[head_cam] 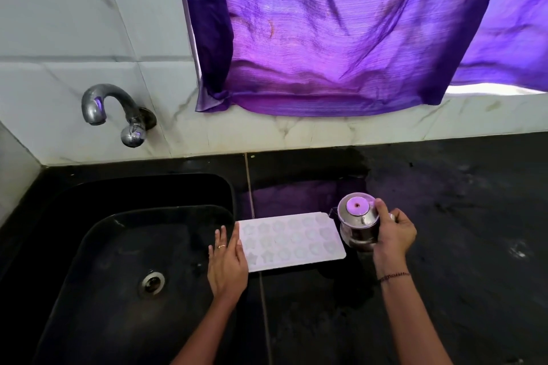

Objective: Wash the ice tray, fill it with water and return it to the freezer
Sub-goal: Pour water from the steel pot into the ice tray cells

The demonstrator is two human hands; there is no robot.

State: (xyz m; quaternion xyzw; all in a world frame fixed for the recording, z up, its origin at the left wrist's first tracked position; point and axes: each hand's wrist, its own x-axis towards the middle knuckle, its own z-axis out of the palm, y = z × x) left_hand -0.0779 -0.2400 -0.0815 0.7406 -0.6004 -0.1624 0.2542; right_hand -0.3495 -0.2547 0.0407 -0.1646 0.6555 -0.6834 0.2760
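Observation:
A white ice tray with several flower-shaped moulds lies flat on the black counter, just right of the sink. My left hand rests flat against the tray's left edge, fingers straight and together, a ring on one finger. My right hand grips a small glass jug with a steel lid at the tray's right end. The jug's dark spout points at the tray's far right corner. Whether the moulds hold water I cannot tell.
A black sink with a steel drain fills the lower left. A steel tap juts from the tiled wall above it. The black counter stretches right, wet in patches. A purple curtain hangs over the window ledge.

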